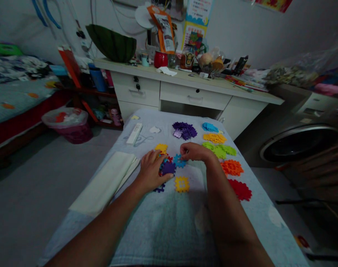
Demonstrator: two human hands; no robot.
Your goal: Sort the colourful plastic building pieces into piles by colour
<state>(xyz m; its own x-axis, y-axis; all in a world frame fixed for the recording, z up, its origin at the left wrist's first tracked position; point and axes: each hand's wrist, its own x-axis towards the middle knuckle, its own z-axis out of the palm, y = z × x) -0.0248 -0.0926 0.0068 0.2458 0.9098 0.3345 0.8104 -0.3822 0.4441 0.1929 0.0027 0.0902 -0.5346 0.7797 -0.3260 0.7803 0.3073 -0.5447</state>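
Observation:
My left hand (151,170) lies on a cluster of joined foam puzzle tiles, fingers curled over a purple tile (168,168). My right hand (194,151) is closed in a pinch on a blue tile (179,161) at the cluster's right edge. A yellow tile (181,184) lies just in front of the hands, another yellow one (161,148) behind my left hand. Both hands rest on a table covered with a light blue towel (169,222).
Sorted tile piles sit to the right: purple (184,130), blue (210,127), yellow (215,138), green (220,150), orange (231,167), red (240,190). A folded cream cloth (107,181) and a white remote (134,133) lie left. A cluttered desk (191,83) stands behind; a washing machine (297,144) right.

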